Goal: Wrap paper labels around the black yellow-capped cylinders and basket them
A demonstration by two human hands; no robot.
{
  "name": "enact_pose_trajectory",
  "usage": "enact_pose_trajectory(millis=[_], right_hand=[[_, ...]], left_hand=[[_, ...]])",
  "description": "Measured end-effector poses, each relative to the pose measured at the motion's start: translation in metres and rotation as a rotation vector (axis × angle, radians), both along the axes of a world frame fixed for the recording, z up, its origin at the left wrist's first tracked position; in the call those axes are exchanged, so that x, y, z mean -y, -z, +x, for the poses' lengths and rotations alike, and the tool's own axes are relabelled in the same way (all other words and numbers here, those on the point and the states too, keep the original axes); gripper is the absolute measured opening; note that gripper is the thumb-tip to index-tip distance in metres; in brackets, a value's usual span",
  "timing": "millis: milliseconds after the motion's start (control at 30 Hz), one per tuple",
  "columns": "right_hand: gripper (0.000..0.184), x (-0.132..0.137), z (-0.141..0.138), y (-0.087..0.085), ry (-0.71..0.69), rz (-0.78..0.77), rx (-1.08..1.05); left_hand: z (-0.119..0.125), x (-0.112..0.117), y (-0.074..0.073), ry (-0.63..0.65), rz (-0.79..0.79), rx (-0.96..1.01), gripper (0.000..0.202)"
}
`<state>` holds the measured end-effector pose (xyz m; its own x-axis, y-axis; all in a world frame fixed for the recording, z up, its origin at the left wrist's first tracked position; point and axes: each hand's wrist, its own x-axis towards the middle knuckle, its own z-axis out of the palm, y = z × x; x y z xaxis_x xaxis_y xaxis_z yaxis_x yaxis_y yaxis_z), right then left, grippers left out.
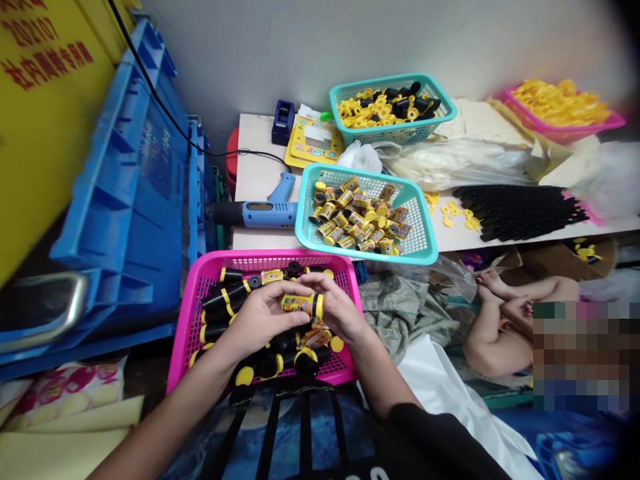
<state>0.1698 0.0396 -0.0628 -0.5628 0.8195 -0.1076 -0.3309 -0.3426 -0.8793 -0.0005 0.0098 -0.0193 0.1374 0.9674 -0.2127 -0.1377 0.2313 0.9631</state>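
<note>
Both of my hands hold one small yellow-labelled tube (301, 304) with a yellow end cap, lying sideways over a pink basket (193, 313). My left hand (260, 315) grips its left end, and my right hand (339, 308) closes round its capped right end. The pink basket on my lap contains several black tubes with yellow caps (225, 299). Beyond it, on a white table, a teal basket (420, 230) is filled with several labelled tubes (357, 217).
A blue heat gun (265, 212) lies left of the teal basket. A second teal basket (397, 130) of yellow caps and a pink tray (560, 127) stand at the back. Black tubes (520, 212) lie in a row. Blue crates (135, 193) lean at left. Another person's limbs (505, 313) show right.
</note>
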Motion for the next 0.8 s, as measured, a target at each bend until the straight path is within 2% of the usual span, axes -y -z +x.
enact_pose_trajectory(millis=[100, 300, 467, 667, 733, 800], right_hand=[[0.064, 0.002, -0.004, -0.002, -0.085, -0.084, -0.039], [0.058, 0.004, -0.007, 0.0, 0.066, -0.033, 0.016], [0.059, 0.007, -0.01, 0.008, 0.076, -0.024, 0.024], [0.055, 0.003, -0.013, 0.019, 0.084, 0.021, -0.013], [0.057, 0.004, -0.011, 0.016, 0.081, 0.053, 0.041], [0.059, 0.005, -0.008, 0.007, 0.065, 0.086, 0.085]], left_hand=[[0.002, 0.002, -0.003, 0.032, 0.029, -0.004, 0.028], [0.004, 0.001, -0.005, 0.006, 0.063, -0.088, 0.026], [0.008, 0.002, -0.006, -0.029, 0.056, -0.168, 0.026], [0.005, 0.004, 0.004, -0.045, 0.062, -0.22, 0.027], [0.004, 0.003, 0.006, -0.016, 0.125, -0.261, 0.026], [0.004, 0.0, 0.004, -0.006, 0.288, -0.37, 0.022]])
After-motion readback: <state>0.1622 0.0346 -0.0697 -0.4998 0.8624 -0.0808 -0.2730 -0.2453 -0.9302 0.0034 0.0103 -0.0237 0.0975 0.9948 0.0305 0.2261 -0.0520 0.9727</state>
